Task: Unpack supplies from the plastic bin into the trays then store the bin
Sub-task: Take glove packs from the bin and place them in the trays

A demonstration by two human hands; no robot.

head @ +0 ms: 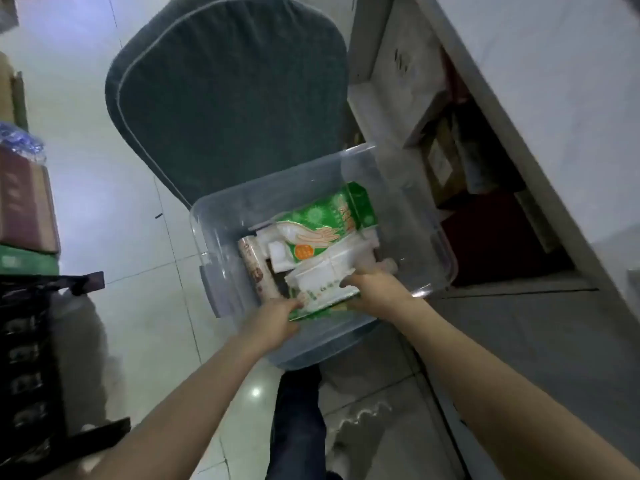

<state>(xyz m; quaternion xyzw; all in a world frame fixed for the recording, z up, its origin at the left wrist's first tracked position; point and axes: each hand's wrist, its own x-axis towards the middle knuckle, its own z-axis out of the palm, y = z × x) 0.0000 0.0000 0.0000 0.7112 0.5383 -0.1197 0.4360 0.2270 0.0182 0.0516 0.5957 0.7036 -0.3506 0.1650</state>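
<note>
A clear plastic bin (221, 233) sits on a dark cushioned chair seat, open at the top. Inside lie a green and white packet (325, 220), white boxes, and a roll (254, 268) along the left wall. Both of my hands reach into the near end of the bin. My left hand (273, 318) grips the lower left corner of a white and green pack (320, 285). My right hand (375, 289) holds the same pack at its right edge. The pack's underside is hidden.
The grey-green chair cushion (225, 98) extends away from the bin. A pale cabinet (554, 133) with open shelves holding boxes stands to the right. Stacked boxes (24, 206) and a black crate (24, 358) line the left. Tiled floor lies between.
</note>
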